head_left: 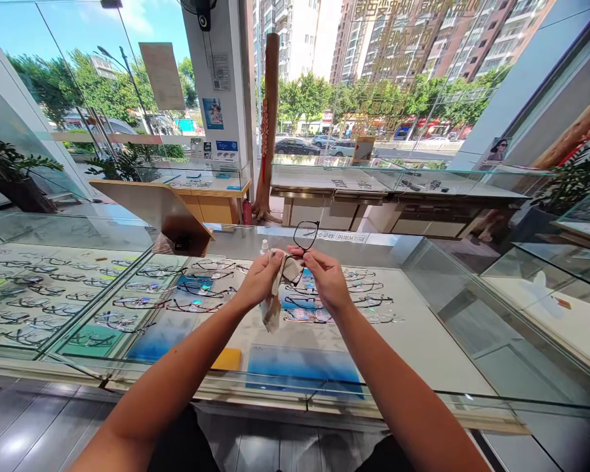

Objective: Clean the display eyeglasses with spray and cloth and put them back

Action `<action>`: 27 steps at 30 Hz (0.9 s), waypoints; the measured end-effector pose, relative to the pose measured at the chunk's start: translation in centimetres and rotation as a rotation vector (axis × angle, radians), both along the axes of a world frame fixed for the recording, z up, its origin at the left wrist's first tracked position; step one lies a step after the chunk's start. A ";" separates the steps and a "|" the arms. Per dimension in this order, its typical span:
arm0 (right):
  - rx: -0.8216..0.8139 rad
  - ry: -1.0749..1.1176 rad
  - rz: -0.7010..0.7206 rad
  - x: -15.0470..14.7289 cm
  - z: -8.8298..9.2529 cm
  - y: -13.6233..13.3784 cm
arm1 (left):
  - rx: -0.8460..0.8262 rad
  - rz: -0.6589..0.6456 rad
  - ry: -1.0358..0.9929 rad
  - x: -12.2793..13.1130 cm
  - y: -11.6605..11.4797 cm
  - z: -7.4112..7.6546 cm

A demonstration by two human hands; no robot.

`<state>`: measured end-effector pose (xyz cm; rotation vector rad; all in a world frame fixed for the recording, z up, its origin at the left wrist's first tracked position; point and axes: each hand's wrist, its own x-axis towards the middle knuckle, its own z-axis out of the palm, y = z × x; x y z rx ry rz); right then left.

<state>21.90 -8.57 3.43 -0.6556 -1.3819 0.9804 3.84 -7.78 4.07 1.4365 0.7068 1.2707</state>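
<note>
A pair of dark-framed eyeglasses (306, 236) is held up above the glass counter, one lens standing upright over my fingers. My right hand (327, 274) is closed on the frame near its middle. In my left hand (259, 278) a light beige cloth (272, 314) is pinched and hangs down; its upper part is at the other lens, which it partly covers. Just behind my left fingers stands a small clear bottle with a white cap (264, 245). My fingertips hide parts of the frame.
Under the glass countertop (373, 248) lie rows of eyeglasses (196, 288) and blue cards (299, 367). A wood-backed mirror stand (162, 210) stands on the counter to the left. More display cases (329, 180) line the windows, with a wooden post (270, 118) among them.
</note>
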 end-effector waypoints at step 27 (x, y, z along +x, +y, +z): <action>0.051 -0.229 0.169 -0.8 -0.4 -0.2 | -0.226 -0.089 -0.211 -1.6 0.9 0.9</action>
